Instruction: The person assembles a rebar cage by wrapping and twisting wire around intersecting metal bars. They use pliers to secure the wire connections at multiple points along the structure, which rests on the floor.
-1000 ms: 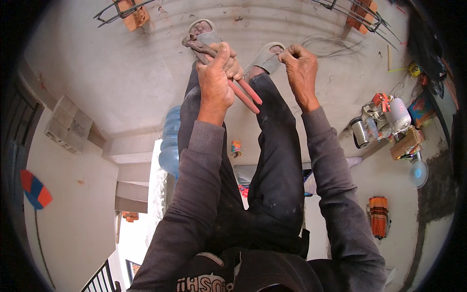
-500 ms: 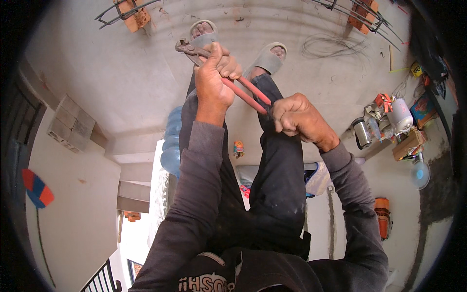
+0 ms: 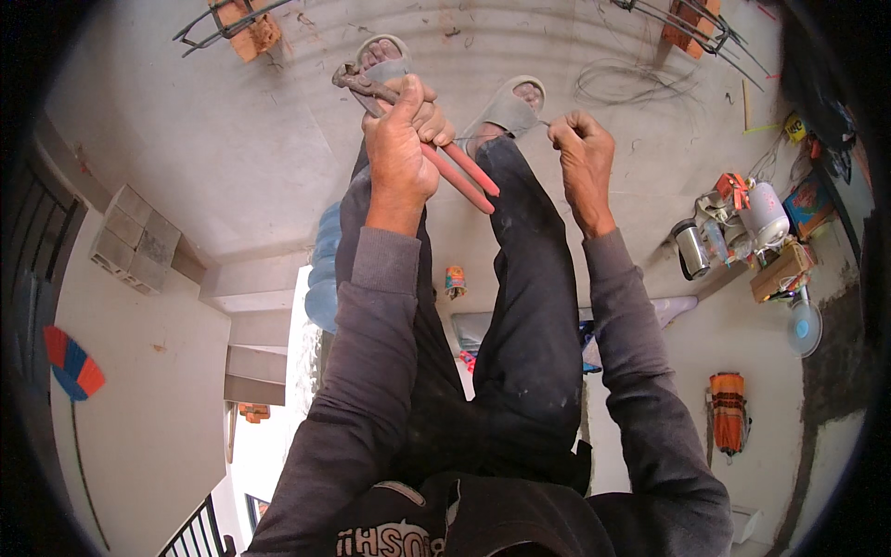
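The pincers are in front of you, above your feet, the dark head tilted up toward the far left and the two red handles slanting down toward your right knee. Your left hand is wrapped around them, thumb on top; you have the handles close together, but whether the head bites on anything is too small to tell.

A thin wire runs between your hands, over the right sandal. Your right hand pinches one end between thumb and fingertips, well apart from the pincers. The other end disappears near your left fingers, so you cannot tell from here whether they grip it too.

As far as it shows, you are partway through handling this strand: one end is secured in your grasp, and nothing visible is fastened with it. How many strands are finished or remain cannot be judged.

Beyond your feet, a loose wire coil lies on the floor, so there is material left. Farther out, a left steel frame rests on a brick, and a right steel frame sits by another brick, both well away from your hands.
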### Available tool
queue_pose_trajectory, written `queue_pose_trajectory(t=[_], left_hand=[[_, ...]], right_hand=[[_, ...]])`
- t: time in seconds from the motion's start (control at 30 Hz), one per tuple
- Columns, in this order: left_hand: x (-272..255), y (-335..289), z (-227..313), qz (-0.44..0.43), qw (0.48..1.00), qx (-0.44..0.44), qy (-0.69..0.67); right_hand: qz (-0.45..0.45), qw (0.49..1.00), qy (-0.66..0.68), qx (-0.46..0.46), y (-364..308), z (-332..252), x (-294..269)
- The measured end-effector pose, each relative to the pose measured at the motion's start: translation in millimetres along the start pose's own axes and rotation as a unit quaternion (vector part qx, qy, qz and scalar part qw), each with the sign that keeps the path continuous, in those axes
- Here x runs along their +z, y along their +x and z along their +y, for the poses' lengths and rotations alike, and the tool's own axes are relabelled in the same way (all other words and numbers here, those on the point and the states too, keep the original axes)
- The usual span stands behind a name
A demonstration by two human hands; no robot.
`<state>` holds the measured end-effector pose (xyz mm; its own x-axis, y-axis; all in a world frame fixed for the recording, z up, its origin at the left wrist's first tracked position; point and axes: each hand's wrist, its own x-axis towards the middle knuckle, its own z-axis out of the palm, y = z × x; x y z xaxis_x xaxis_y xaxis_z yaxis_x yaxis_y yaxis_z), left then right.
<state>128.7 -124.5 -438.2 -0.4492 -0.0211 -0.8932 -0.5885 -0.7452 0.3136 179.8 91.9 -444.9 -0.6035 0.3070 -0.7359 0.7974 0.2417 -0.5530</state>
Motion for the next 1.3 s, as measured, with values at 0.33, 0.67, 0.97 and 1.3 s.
queue_pose_trajectory(t=[0.33, 0.67, 0.97, 1.3], left_hand=[[-3, 1, 3, 0.03, 0.999, 0.025, 0.013], [-4, 1, 6, 0.017, 0.999, 0.024, 0.012], [4, -3, 1, -0.003, 0.999, 0.009, 0.044], [3, -1, 4, 0.009, 0.997, 0.052, 0.053]], right_hand=[[-0.212, 0.83, -0.453, -0.246, -20, -15, -6], [-0.303, 0.944, -0.007, -0.13, -42, -65, -36], [0.056, 0.968, -0.1, -0.224, 8, -44, -3], [-0.186, 0.784, -0.495, -0.325, 9, -25, -1]])
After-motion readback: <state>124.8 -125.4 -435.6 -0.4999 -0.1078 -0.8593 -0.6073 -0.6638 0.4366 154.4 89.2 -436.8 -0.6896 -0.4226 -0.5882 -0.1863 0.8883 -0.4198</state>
